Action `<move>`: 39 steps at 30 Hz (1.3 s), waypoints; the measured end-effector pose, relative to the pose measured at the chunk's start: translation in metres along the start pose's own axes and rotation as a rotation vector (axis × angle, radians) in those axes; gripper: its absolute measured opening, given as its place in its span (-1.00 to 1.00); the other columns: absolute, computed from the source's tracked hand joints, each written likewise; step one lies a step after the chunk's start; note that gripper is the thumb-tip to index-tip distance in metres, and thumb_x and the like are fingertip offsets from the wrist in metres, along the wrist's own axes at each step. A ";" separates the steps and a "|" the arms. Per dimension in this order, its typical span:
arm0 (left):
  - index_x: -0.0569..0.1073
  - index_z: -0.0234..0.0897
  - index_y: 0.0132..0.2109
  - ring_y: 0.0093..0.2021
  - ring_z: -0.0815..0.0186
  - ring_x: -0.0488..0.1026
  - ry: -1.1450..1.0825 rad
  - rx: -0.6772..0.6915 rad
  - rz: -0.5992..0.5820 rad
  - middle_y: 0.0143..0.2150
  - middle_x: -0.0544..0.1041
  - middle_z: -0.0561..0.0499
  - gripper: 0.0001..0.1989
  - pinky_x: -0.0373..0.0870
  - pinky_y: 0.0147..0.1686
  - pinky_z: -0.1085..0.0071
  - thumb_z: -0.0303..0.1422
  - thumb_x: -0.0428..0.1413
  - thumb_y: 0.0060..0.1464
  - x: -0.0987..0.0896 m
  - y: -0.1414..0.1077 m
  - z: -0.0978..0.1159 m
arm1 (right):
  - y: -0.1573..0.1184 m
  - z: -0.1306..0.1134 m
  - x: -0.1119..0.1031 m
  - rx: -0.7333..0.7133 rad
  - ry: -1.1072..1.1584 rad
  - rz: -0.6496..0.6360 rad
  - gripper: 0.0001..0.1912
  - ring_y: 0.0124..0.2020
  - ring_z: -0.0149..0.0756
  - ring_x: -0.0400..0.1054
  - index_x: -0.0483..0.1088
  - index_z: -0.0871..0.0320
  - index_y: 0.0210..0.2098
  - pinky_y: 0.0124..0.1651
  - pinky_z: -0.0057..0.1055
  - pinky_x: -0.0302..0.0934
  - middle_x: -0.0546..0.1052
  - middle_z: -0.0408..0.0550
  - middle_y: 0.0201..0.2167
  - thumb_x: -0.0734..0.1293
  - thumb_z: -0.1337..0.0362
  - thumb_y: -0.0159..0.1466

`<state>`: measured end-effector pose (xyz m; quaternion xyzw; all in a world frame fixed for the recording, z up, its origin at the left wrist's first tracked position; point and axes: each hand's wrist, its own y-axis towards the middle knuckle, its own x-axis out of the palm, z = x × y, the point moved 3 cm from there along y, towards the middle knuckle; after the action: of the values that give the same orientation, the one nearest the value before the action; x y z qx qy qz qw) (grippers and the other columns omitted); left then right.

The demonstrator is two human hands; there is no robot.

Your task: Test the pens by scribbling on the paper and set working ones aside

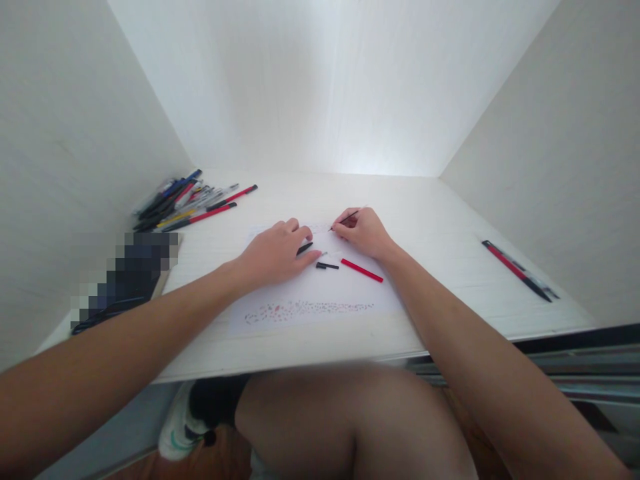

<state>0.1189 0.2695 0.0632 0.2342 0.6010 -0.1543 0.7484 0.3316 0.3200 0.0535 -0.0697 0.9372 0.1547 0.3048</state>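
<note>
My right hand (361,230) pinches a thin, dark pen refill (349,218), its point down at the upper part of a white sheet of paper (300,293). Rows of small black and red marks run along the sheet's near edge, and fainter ones lie by the refill's point. Flat on the paper's left side rests my left hand (280,253), thumb and index finger apart. A black pen piece (305,249) shows in that gap, partly hidden by the hand. Close to the thumb lie a black pen cap (327,266) and a red pen barrel (362,270).
A pile of pens (180,200) lies at the back left of the white desk (400,193). Nearer on the left is a dark, pixelated object (135,267). Red and black pens (517,270) lie by the right wall. White panels enclose the desk's back and sides.
</note>
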 end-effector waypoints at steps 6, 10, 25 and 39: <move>0.52 -0.23 0.03 0.04 0.02 0.49 0.005 0.013 -0.005 0.06 0.53 -0.20 -0.61 0.43 -0.04 0.14 -0.05 -0.01 0.40 -0.001 0.000 0.002 | -0.001 -0.002 0.000 0.001 -0.031 0.019 -0.93 -0.29 -0.19 0.49 0.55 0.19 -0.39 -0.20 -0.24 0.36 0.64 0.08 -0.32 0.40 0.34 0.20; 0.52 -0.24 0.04 0.04 0.03 0.49 0.013 0.006 -0.014 0.05 0.53 -0.20 -0.61 0.43 -0.03 0.15 -0.06 -0.02 0.40 -0.002 -0.001 0.003 | 0.000 -0.001 0.001 -0.008 -0.048 0.025 -0.93 -0.28 -0.18 0.50 0.55 0.18 -0.40 -0.21 -0.25 0.36 0.66 0.10 -0.28 0.41 0.33 0.20; 0.53 -0.24 0.06 -0.01 0.02 0.51 0.017 0.001 0.002 0.04 0.52 -0.19 -0.58 0.44 -0.03 0.13 -0.03 0.00 0.39 0.000 0.000 0.000 | 0.001 -0.001 0.002 -0.040 -0.048 0.027 -0.93 -0.32 -0.20 0.48 0.55 0.17 -0.42 -0.23 -0.25 0.34 0.64 0.05 -0.35 0.41 0.36 0.20; 0.53 -0.22 0.08 -0.02 0.03 0.51 0.032 -0.001 -0.001 0.04 0.52 -0.19 -0.57 0.44 -0.02 0.14 -0.02 0.00 0.38 0.000 0.000 0.000 | 0.001 0.003 0.004 -0.039 -0.109 0.055 -0.91 -0.35 -0.23 0.44 0.48 0.15 -0.45 -0.26 -0.28 0.27 0.62 0.02 -0.37 0.37 0.38 0.19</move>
<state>0.1192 0.2698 0.0628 0.2357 0.6131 -0.1508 0.7388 0.3300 0.3222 0.0495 -0.0412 0.9174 0.1851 0.3498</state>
